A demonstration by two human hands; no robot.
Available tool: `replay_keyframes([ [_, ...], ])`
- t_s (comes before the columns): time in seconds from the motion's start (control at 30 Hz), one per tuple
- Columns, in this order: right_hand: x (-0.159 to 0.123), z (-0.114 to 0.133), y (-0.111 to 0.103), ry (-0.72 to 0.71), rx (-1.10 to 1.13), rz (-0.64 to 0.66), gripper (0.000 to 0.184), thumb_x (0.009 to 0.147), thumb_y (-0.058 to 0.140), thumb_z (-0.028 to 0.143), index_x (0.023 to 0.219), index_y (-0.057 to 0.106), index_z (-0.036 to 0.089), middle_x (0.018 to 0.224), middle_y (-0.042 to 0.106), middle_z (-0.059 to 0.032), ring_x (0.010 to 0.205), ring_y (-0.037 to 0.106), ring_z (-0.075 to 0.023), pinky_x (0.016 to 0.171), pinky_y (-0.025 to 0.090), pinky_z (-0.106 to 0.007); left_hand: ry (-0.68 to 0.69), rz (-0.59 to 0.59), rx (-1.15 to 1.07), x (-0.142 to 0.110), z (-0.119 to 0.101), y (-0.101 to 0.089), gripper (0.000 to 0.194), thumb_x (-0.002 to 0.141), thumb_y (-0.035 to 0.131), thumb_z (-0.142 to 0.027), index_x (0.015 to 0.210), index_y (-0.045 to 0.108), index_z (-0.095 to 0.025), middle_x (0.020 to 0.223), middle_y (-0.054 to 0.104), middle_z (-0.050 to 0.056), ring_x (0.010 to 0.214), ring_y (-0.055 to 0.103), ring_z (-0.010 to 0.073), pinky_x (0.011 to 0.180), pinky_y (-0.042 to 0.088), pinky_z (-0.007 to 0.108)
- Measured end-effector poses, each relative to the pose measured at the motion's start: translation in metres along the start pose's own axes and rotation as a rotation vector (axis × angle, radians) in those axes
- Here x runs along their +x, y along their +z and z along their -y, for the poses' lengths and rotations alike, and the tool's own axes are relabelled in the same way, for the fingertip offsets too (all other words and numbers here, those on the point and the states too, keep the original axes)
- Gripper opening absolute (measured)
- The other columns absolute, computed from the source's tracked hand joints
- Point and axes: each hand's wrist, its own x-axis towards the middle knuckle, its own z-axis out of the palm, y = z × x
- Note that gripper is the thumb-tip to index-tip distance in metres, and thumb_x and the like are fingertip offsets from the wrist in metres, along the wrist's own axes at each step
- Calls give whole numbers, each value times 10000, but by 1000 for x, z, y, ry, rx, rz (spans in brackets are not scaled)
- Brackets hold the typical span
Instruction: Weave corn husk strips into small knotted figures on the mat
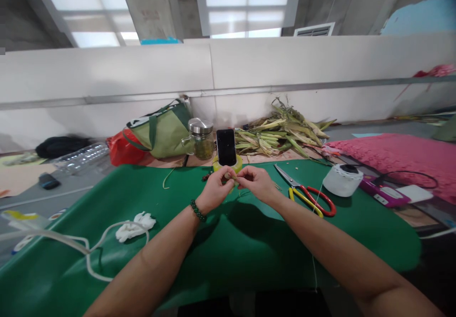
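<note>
My left hand (218, 186), with a dark green bead bracelet (198, 210) at the wrist, pinches thumb to fingertips. Against it, my right hand (259, 182) pinches as well, and the fingertips of both nearly meet. Between them shows a small piece of thin yellow-green strand (233, 190), mostly covered by the fingers. Just behind the hands a phone (226, 147) stands upright on a yellow-green roll (239, 163). Scissors (302, 192) with red and yellow handles lie to the right of my right hand, blades slightly apart.
A white thread spool (342, 180) trails thread over the green mat (213, 269). Behind stand a glass mug (202, 146), a pile of dry husks (285, 129) and a green bag (164, 134). At left lie a crumpled tissue (135, 227) and white cable (89, 255); at right, a purple device (383, 192).
</note>
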Motion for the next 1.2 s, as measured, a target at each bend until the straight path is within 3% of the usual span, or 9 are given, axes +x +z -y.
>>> replay_keyframes([
  [0.13, -1, 3, 0, -19, -20, 43, 206, 741, 636, 339, 861, 688, 181, 815, 688, -36, 537, 606, -118, 522, 505, -255, 7, -30, 1, -1, -1, 0, 59, 696, 541, -170, 752, 557, -174, 726, 568, -1, 655, 519, 126, 619, 421, 251],
  [0.37, -3, 6, -1, -86, -219, -43, 98, 746, 589, 258, 700, 624, 179, 650, 614, 1, 483, 544, -104, 467, 416, -221, -15, -122, -21, -3, -2, 3, 176, 671, 596, -209, 843, 581, -175, 689, 590, -4, 615, 554, 132, 589, 436, 250],
  [0.5, -5, 7, 1, -166, -348, -93, 99, 745, 579, 228, 655, 577, 186, 612, 585, 7, 542, 524, -114, 511, 395, -222, -79, -142, -20, -2, 1, 3, 130, 651, 631, -238, 753, 589, -168, 635, 581, -11, 563, 524, 115, 535, 406, 228],
  [0.6, -7, 7, 1, -207, -451, -117, 94, 733, 574, 203, 643, 554, 186, 620, 579, 4, 569, 506, -118, 536, 377, -227, -106, -117, 1, -2, 2, 3, 107, 647, 640, -247, 684, 588, -162, 595, 567, -13, 527, 493, 103, 498, 375, 215],
  [0.73, -8, 5, 0, -221, -539, -117, 79, 726, 561, 189, 652, 535, 191, 634, 567, 5, 575, 484, -121, 547, 359, -233, -86, -52, -62, -2, -1, 2, 97, 637, 641, -213, 711, 617, -154, 688, 621, 11, 580, 533, 108, 550, 419, 224],
  [1.0, -7, 6, -3, -292, -513, -141, 114, 795, 526, 234, 688, 499, 206, 657, 551, -5, 606, 488, -138, 583, 379, -251, -238, 35, -357, -2, -6, -1, 288, 656, 729, -346, 789, 546, -167, 750, 574, -13, 696, 565, 116, 644, 476, 242],
  [1.2, -10, 8, -3, -372, -500, -163, 164, 845, 509, 266, 692, 502, 208, 650, 558, -4, 580, 490, -131, 569, 380, -244, -184, 46, -436, -2, -4, 4, 327, 633, 756, -323, 807, 525, -170, 720, 564, -25, 673, 554, 109, 652, 487, 250],
])
